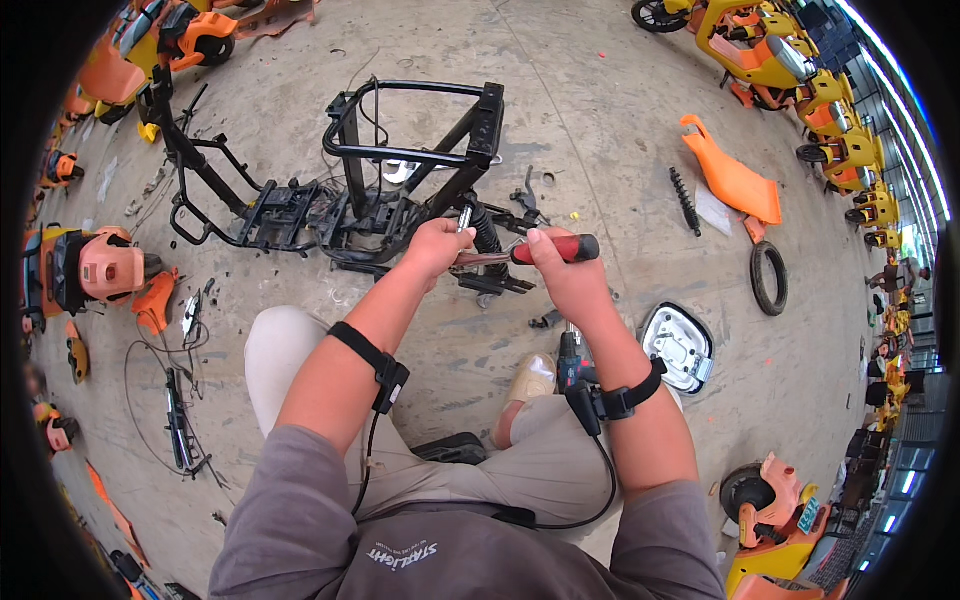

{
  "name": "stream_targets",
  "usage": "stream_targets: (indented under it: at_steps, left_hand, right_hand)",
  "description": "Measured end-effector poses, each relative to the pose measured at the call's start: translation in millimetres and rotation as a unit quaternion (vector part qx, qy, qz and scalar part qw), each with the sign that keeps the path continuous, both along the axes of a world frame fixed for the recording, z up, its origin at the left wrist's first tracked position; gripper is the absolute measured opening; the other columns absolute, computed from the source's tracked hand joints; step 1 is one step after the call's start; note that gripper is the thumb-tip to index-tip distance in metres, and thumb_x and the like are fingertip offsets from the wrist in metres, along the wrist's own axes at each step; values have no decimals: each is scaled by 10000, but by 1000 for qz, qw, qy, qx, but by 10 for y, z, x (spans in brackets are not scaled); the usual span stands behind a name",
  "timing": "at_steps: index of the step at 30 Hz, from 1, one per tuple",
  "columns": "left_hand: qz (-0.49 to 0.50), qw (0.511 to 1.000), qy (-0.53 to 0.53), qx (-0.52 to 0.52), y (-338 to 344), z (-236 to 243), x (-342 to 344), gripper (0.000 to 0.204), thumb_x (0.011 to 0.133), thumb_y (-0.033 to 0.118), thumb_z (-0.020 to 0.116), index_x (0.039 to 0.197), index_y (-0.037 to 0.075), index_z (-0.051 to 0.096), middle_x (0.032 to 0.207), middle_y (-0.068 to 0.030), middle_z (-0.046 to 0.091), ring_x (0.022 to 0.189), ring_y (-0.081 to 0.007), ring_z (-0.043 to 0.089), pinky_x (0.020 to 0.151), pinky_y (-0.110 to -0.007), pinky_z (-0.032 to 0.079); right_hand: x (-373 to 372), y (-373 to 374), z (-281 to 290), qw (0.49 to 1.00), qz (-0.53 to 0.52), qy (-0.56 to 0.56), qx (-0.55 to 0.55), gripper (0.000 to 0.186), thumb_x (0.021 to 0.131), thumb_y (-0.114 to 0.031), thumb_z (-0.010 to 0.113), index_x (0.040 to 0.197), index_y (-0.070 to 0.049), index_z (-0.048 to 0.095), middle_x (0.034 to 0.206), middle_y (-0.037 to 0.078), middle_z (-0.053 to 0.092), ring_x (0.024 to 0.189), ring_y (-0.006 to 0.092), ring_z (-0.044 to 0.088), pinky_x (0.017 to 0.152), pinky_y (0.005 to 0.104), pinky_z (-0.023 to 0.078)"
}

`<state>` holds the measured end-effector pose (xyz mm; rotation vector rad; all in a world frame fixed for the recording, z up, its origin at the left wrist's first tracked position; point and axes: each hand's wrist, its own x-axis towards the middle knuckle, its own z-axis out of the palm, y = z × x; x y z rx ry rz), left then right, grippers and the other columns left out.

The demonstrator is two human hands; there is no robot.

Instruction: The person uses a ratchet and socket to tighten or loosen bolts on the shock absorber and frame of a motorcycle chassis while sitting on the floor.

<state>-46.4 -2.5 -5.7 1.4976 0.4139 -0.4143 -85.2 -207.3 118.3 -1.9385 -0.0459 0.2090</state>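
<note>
My right hand (575,278) is closed round the red-and-black handle of a screwdriver (552,249), whose metal end points left toward my other hand. My left hand (438,250) is closed beside the rear of a black scooter frame (408,155). A short shiny metal piece (465,217) sticks up by its thumb; what the fingers hold is mostly hidden. Just right of that hand, a black coil-spring shock absorber (486,232) stands tilted against the frame. The frame's lower joint lies partly behind both hands.
A cordless drill (574,362) stands by my shoe, beside an open white-lined case (677,348). Farther right lie a loose shock absorber (685,202), an orange panel (735,178) and a tyre (768,279). Cables (150,400) lie at left. Yellow scooters (840,145) line the right.
</note>
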Motion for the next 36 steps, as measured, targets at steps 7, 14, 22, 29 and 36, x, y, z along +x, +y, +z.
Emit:
stream_targets:
  at_steps: [7,14,22,29,36]
  left_hand:
    - [13,1000,-1,-2,-66,36,-31,230,940,232,692,1009,18,643,860,-42,666,742,-123,613,672,-294,495]
    - [3,1000,15,11,-68,51,-20,182,937,185,679,1007,17,669,862,-43,675,724,-106,602,641,-287,494]
    - [4,999,-44,-31,-2,-120,-21,229,881,117,686,1071,-8,716,906,-74,708,757,-122,623,660,-299,501]
    - [-1,999,-12,33,-56,68,-29,155,923,167,675,971,26,714,837,-34,683,686,-101,594,606,-282,482]
    - [8,999,-17,29,-86,160,-55,153,912,201,706,878,53,691,748,-13,632,634,-95,544,555,-287,423]
  right_hand:
    - [-42,-3,-63,999,17,-26,-9,277,928,-342,685,905,-69,726,746,23,663,704,116,588,677,291,484]
    - [-17,261,60,998,40,-48,-30,237,883,-316,710,901,-79,718,796,58,687,707,170,629,674,316,505]
    - [11,549,102,987,84,-137,-29,199,867,-260,712,862,-62,691,801,58,670,723,198,622,665,322,499]
    - [-12,380,74,988,68,-132,-39,213,856,-291,718,849,-80,690,813,86,678,732,262,654,661,349,513]
    - [-88,157,-117,998,31,-45,27,218,935,-273,683,915,-58,710,744,10,651,673,92,558,637,270,473]
